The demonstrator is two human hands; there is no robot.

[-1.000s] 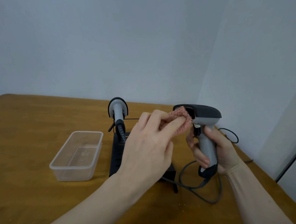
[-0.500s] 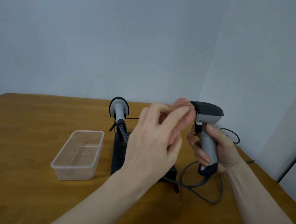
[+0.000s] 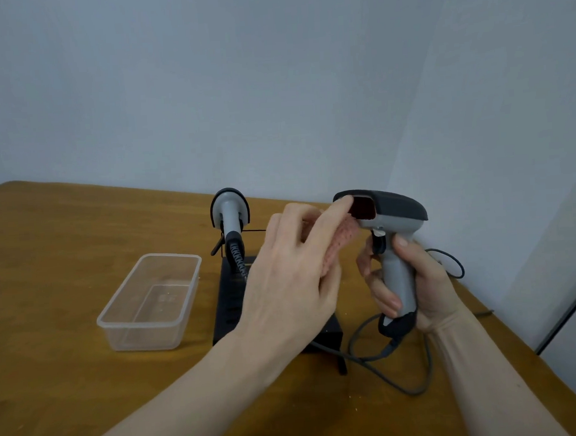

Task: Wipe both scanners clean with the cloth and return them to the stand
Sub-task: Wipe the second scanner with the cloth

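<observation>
**Cloth at the mouth of the held scanner**

Taking the black stand (image 3: 232, 298) as landmark and reading left to right: a clear plastic tub (image 3: 150, 302) sits on the wooden table (image 3: 46, 266) just left of the stand, apart from it; the second scanner (image 3: 230, 218) hangs at the stand's far end, its coiled cord trailing down onto the base; in front of the stand, raised off the table, the left hand (image 3: 294, 281) is curled round the pink cloth (image 3: 335, 245), fingers bent and closed on it, forefinger tip touching the upper edge of the red window; right of the stand the right hand (image 3: 415, 284) is wrapped tight round the grey grip of the held scanner (image 3: 385, 212), which stands upright with its dark head level and its window facing the cloth; its cable (image 3: 383, 357) loops over the table to the stand's near right.
</observation>
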